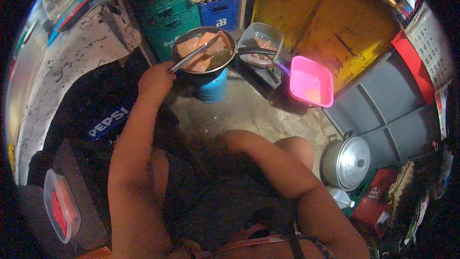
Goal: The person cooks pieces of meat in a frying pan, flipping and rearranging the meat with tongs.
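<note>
Metal tongs (pixel 191 56) were pinched at the near end by the fingers of the left hand (pixel 157 81), apparently to avoid heat. Beyond those fingers, pink slices (pixel 189 45) were held in 1 frying pan (pixel 209 71) above a blue canister (pixel 212 89). The right hand (pixel 226 140) was shadowed; whether its fingers were spread could not be determined.

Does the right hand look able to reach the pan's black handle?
Probably yes: the right hand is low near the knees, and nothing visible blocks the way up to the black handle; whether it holds anything is unclear.
</note>
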{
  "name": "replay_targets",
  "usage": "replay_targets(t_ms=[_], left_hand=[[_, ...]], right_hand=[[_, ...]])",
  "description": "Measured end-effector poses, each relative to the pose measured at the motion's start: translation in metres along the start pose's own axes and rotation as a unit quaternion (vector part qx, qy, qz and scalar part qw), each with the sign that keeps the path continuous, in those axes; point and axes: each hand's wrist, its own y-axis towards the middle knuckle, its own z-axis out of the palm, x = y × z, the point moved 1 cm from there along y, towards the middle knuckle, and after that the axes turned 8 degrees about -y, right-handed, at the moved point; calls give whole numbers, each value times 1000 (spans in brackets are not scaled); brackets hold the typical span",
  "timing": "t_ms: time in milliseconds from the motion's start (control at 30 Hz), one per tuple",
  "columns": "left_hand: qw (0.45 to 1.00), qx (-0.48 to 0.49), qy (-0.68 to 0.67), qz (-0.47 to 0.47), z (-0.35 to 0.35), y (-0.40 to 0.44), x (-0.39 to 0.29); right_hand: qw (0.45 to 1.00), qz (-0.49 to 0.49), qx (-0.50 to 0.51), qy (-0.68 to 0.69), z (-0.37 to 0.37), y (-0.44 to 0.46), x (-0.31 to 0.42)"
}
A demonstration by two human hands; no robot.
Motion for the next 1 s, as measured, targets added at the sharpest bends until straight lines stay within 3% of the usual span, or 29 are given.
replay_targets(t_ms=[333,567,767,1000], left_hand=[[995,64,0,-70,2,9,34],[992,100,25,-68,13,16,51],[988,143,-28,-60,26,24,63],[985,154,-41,-63,20,19,49]], right_hand=[[1000,-5,25,10,16,19,-15],[997,-78,-5,9,34,34,-34],[999,-10,32,3,15,23,-11],[998,-57,24,-8,36,41,-33]])
